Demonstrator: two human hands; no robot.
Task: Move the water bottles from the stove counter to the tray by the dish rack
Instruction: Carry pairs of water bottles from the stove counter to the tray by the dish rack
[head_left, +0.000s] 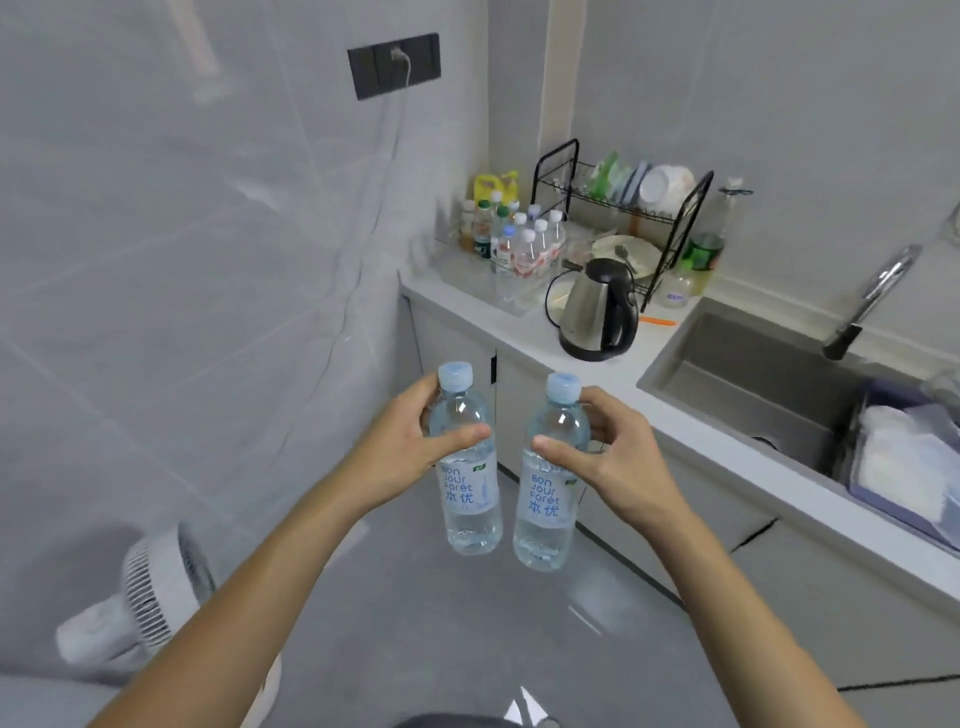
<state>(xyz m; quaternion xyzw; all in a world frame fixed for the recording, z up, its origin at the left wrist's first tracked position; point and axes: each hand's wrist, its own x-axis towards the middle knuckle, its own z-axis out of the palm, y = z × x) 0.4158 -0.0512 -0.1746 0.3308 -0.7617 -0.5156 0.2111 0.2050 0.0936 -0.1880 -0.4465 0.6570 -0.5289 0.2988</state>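
I hold two clear water bottles with pale blue caps and blue-lettered labels, both upright over the floor. My left hand (402, 447) grips the left bottle (467, 499) around its shoulder. My right hand (613, 457) grips the right bottle (548, 512) the same way. Far ahead on the counter corner, several more capped bottles stand in a clear tray (524, 262) just left of the black wire dish rack (618, 213). The stove counter is out of view.
A steel and black kettle (597, 312) stands on the white counter (524, 332) in front of the rack. The sink (753, 374) with its tap (872, 296) lies to the right. A white fan (156, 587) sits on the floor at lower left.
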